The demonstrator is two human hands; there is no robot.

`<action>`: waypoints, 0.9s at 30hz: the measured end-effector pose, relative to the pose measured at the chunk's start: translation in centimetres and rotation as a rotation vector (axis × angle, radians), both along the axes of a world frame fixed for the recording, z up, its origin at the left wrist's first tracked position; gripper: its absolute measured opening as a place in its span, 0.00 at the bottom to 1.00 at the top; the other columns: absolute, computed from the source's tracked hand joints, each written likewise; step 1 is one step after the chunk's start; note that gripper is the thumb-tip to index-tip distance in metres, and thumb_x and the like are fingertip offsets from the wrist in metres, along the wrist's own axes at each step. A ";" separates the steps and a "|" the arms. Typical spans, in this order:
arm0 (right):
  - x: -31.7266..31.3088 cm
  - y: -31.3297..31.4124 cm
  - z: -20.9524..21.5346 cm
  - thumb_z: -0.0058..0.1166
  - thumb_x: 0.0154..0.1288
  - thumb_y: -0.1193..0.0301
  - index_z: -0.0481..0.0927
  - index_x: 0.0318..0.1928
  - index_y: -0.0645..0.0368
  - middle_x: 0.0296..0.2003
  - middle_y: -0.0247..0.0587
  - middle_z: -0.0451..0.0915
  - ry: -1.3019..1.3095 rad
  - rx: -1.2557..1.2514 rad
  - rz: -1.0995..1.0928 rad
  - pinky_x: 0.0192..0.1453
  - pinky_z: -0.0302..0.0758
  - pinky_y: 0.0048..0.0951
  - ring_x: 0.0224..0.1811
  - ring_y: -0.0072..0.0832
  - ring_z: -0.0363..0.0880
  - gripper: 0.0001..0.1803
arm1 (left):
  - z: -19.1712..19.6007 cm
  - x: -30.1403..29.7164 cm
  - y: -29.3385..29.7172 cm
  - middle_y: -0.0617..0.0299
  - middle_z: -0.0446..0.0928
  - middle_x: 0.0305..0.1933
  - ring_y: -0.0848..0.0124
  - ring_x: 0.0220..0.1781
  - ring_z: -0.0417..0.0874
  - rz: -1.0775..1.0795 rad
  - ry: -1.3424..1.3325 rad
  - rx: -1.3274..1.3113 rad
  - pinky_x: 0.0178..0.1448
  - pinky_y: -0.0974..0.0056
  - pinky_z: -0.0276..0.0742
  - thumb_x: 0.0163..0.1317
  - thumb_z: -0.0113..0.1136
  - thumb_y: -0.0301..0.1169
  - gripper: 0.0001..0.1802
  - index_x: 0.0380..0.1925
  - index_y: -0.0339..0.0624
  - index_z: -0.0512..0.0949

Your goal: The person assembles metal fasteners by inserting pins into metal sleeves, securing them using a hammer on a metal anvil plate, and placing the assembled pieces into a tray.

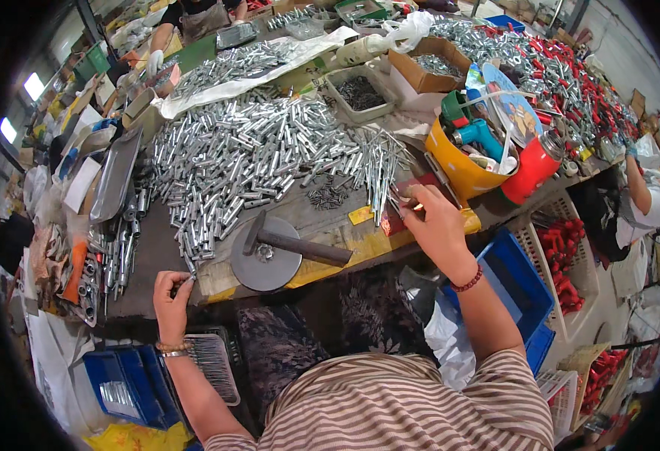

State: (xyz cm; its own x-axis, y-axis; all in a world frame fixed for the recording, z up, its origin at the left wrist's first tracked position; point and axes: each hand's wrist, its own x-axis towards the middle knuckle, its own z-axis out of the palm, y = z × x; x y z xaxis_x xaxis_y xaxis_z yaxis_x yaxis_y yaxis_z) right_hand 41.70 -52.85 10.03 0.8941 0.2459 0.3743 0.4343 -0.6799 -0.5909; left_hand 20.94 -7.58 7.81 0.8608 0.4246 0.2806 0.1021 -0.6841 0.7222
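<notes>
At the table's near left edge, my left hand (171, 302) pinches a small silvery metal sleeve (190, 275) between thumb and fingertips. My right hand (435, 225) is at the right ends of a bundle of thin metal rods (379, 177). Its thumb and forefinger are bent together there; what they hold is too small to make out. Between the hands lies a round grey metal plate (258, 272), with a hammer (300, 246) resting across it. Beyond it spreads a large heap of silvery metal sleeves (240, 146). Small dark pins (328, 197) lie beside the rods.
A yellow bucket (461, 167) of odds and ends and a red bottle (529, 171) stand right. A plastic tub (331, 89) of dark parts sits behind the heap. Blue crates (522, 289) are below the table. Other people (649, 199) work at the far left and right.
</notes>
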 end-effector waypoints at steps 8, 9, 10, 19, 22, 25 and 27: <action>0.8 0.4 0.4 0.64 0.60 0.75 0.83 0.43 0.55 0.42 0.43 0.80 -0.111 -0.157 0.069 0.47 0.81 0.45 0.46 0.46 0.83 0.10 | 0.0 -0.4 0.8 0.64 0.75 0.40 0.73 0.42 0.77 0.002 0.034 -0.011 0.47 0.69 0.71 0.63 0.67 0.22 0.05 0.38 0.35 0.82; 0.8 0.5 0.6 0.63 0.58 0.76 0.83 0.42 0.55 0.41 0.42 0.79 -0.144 -0.161 0.140 0.46 0.81 0.44 0.46 0.45 0.83 0.10 | 0.0 -0.5 0.8 0.64 0.75 0.40 0.73 0.42 0.77 0.007 0.043 -0.025 0.47 0.69 0.71 0.63 0.68 0.22 0.05 0.38 0.35 0.82; 1.0 0.7 0.3 0.63 0.58 0.76 0.83 0.42 0.55 0.41 0.42 0.79 -0.141 -0.162 0.144 0.46 0.81 0.44 0.46 0.45 0.83 0.10 | -0.1 -0.6 0.8 0.64 0.75 0.40 0.73 0.42 0.77 0.010 0.046 -0.026 0.47 0.69 0.71 0.63 0.68 0.22 0.05 0.38 0.35 0.82; 3.3 2.5 0.0 0.59 0.57 0.71 0.83 0.31 0.50 0.37 0.32 0.75 -0.478 -0.486 0.416 0.43 0.80 0.36 0.44 0.32 0.80 0.02 | 0.4 -0.2 0.3 0.61 0.77 0.42 0.69 0.45 0.79 -0.025 0.018 0.010 0.53 0.66 0.74 0.64 0.66 0.21 0.04 0.38 0.34 0.82; 3.2 2.7 0.1 0.59 0.57 0.70 0.83 0.34 0.50 0.36 0.32 0.76 -0.485 -0.508 0.425 0.44 0.80 0.36 0.44 0.32 0.80 0.04 | 0.1 -0.4 0.4 0.60 0.77 0.42 0.68 0.45 0.79 -0.026 0.001 0.038 0.52 0.65 0.75 0.63 0.66 0.21 0.05 0.39 0.34 0.83; 3.0 2.8 0.6 0.60 0.57 0.71 0.83 0.36 0.50 0.36 0.32 0.77 -0.498 -0.505 0.444 0.44 0.80 0.37 0.44 0.33 0.81 0.05 | 0.2 -0.6 -0.3 0.61 0.77 0.41 0.68 0.45 0.79 0.026 -0.018 -0.002 0.52 0.65 0.74 0.63 0.66 0.21 0.06 0.39 0.34 0.83; 2.5 3.6 1.1 0.61 0.57 0.72 0.83 0.36 0.51 0.36 0.33 0.78 -0.512 -0.466 0.464 0.44 0.80 0.38 0.43 0.34 0.81 0.06 | 1.6 -0.2 -2.4 0.61 0.77 0.40 0.67 0.44 0.79 0.044 -0.039 -0.146 0.52 0.64 0.74 0.62 0.66 0.20 0.06 0.39 0.35 0.84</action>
State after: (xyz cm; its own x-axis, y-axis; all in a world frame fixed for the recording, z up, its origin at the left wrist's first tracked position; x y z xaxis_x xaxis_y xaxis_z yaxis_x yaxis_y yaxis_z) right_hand 44.21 -49.29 11.17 0.4112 0.7778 0.4754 0.8689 -0.4921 0.0535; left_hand 20.71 -9.99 9.44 0.8300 0.5004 0.2463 0.0994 -0.5673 0.8175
